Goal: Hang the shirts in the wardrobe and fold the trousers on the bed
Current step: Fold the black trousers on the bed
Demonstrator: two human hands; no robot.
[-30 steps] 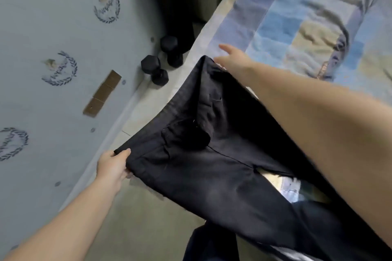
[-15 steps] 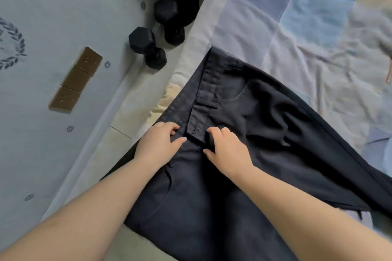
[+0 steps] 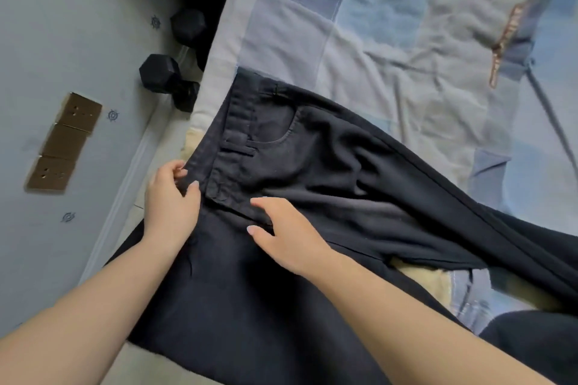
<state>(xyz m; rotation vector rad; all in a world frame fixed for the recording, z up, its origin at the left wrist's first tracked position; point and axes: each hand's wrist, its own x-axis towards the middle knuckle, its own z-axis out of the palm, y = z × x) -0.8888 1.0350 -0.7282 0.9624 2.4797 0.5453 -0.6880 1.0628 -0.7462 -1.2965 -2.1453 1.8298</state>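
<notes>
To the left of both hands, black hexagonal dumbbells [image 3: 161,73] sit on the floor beside the pale patterned wall [image 3: 62,40]. The left hand [image 3: 171,201] pinches the waistband edge of the black cotton trousers [image 3: 312,191] between thumb and fingers. Just to its right, the right hand [image 3: 286,234] lies on the cloth below the waistband, fingers relaxed and slightly spread, holding nothing. The trousers lie spread on the blue-and-beige patchwork bed [image 3: 391,40], waistband at the bed's edge by the hands, one leg running off to the right and the nearer part hanging over the side. By my reading, folding has barely begun: the trousers are laid out, not yet folded. No shirts or wardrobe are in view, so I cannot tell how that part of the task stands.
</notes>
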